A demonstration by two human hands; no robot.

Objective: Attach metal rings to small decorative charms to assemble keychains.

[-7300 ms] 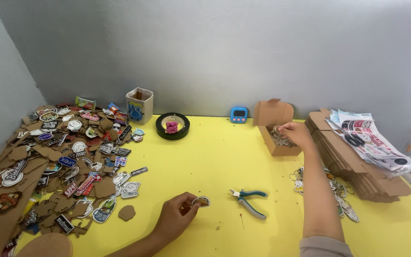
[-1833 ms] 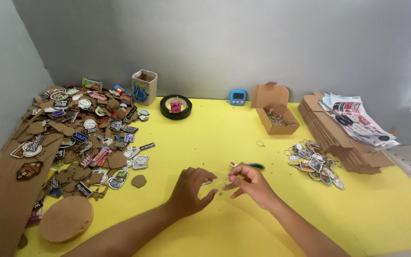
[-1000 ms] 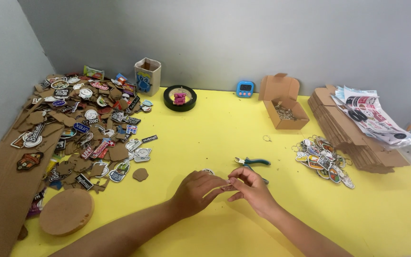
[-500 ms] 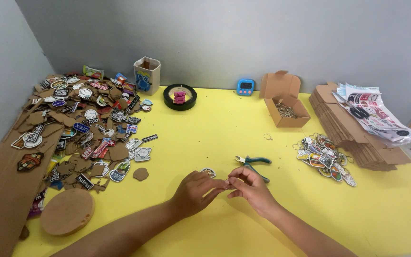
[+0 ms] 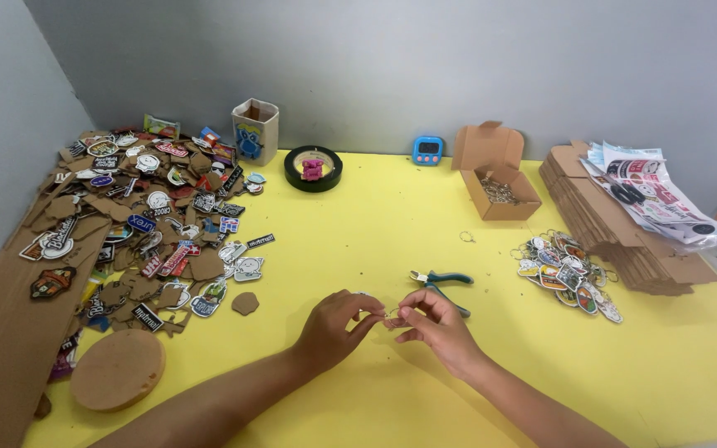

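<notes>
Both hands meet low in the centre of the frame: the left hand (image 5: 335, 325) and right hand (image 5: 437, 325) pinch a tiny keyring piece (image 5: 391, 318) between their fingertips, just above the yellow table (image 5: 358, 224). Teal pliers (image 5: 440, 284) lie just behind, and the sticker pile (image 5: 147, 224) fills the left side.

Matt yellow table (image 5: 375, 207), brown cardboard box (image 5: 495, 170)

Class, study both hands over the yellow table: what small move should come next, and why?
Probably keep both hands pinching and work the small ring onto the piece: the left hand and right hand meet on it, and the pliers lie unused just behind.
</notes>
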